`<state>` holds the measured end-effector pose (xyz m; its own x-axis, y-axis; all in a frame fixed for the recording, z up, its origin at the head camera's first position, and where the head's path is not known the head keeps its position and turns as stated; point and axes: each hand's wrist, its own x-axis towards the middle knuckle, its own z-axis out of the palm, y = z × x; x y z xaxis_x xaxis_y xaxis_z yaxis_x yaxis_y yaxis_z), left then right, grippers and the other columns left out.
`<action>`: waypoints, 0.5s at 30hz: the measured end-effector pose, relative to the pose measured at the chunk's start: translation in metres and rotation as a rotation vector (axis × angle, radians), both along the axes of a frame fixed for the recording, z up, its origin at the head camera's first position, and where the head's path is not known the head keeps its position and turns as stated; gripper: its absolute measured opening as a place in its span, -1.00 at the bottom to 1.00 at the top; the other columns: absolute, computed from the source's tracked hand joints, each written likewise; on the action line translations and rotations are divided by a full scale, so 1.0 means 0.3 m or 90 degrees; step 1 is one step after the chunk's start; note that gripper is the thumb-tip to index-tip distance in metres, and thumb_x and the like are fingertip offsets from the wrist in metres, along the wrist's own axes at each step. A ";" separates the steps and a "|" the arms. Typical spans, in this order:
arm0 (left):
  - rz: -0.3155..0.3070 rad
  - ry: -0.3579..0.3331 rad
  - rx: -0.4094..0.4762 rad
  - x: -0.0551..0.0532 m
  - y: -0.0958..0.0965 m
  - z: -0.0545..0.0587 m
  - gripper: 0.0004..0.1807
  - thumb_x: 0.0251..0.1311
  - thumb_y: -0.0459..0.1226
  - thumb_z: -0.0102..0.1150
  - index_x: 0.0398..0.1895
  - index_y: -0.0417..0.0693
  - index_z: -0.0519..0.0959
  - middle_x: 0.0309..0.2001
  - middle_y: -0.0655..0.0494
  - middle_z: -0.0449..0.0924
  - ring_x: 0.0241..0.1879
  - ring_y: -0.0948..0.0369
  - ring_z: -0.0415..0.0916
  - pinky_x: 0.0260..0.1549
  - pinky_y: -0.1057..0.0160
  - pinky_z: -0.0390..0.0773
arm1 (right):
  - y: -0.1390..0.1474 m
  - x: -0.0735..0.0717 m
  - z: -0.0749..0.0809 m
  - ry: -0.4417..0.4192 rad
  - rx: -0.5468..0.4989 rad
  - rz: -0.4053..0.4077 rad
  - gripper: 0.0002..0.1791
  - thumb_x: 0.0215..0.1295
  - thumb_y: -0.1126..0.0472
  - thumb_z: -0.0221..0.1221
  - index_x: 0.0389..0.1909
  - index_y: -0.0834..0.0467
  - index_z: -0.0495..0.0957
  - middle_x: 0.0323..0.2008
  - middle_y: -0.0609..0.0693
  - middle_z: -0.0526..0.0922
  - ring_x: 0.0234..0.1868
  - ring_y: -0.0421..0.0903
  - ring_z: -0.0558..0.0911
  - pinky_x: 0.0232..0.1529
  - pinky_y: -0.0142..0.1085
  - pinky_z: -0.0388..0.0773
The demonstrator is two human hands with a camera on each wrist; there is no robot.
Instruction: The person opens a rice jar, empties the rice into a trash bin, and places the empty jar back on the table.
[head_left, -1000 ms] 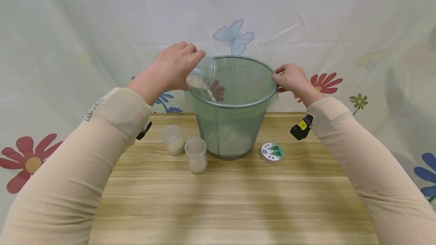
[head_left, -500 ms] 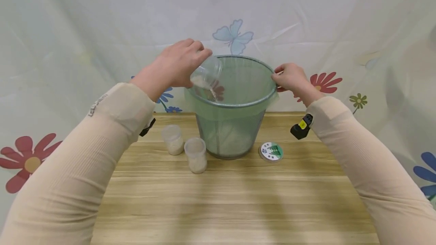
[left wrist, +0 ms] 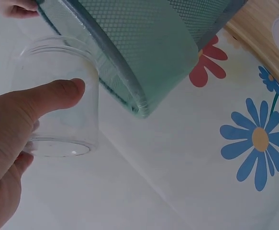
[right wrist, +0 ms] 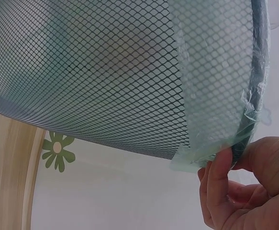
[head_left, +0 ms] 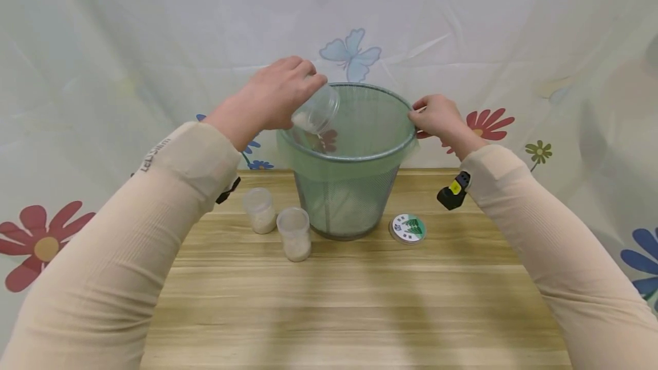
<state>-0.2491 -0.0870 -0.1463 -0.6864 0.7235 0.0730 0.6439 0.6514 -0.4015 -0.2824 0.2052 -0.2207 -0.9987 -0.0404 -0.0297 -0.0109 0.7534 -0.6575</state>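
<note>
My left hand (head_left: 283,93) grips a clear plastic jar (head_left: 319,108), tilted mouth-down over the left rim of a mesh wastebasket (head_left: 345,210). A little pale, grainy stuff (head_left: 302,121) lies inside the jar, and a thin trickle falls from its mouth into the basket. The left wrist view shows the thumb along the clear wall of the jar (left wrist: 67,122). A thin green bin liner (head_left: 334,169) lines the basket and folds over its rim. At the right rim my right hand (head_left: 438,119) pinches the rim and liner between thumb and fingers; the liner's loose edge (right wrist: 189,158) hangs by the fingertips.
Two clear jars, one farther back (head_left: 259,210) and one nearer (head_left: 295,234), stand left of the basket with pale contents. A round green-and-white labelled lid or tin (head_left: 408,229) lies to its right. Behind the wooden table (head_left: 349,301) hangs a flower-printed curtain (head_left: 205,27).
The left hand and tilted jar have moved slightly right over the basket. Less pale stuff shows in the jar, and the trickle has thinned. The right hand keeps its place on the rim.
</note>
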 end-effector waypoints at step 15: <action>-0.010 0.009 -0.015 -0.001 0.020 -0.013 -0.26 -0.12 -0.47 0.28 0.22 -0.24 0.22 0.14 -0.21 0.27 0.20 -0.13 0.15 0.28 0.03 0.14 | -0.002 0.002 -0.001 0.007 0.004 0.002 -0.51 0.32 0.16 -0.07 0.18 0.38 0.28 -0.04 0.34 0.51 -0.53 -0.28 0.62 -0.30 -0.31 0.63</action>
<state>-0.2493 -0.0811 -0.1502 -0.6745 0.7354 0.0649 0.6480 0.6318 -0.4255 -0.2819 0.2046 -0.2209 -0.9989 -0.0437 -0.0191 -0.0207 0.7576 -0.6524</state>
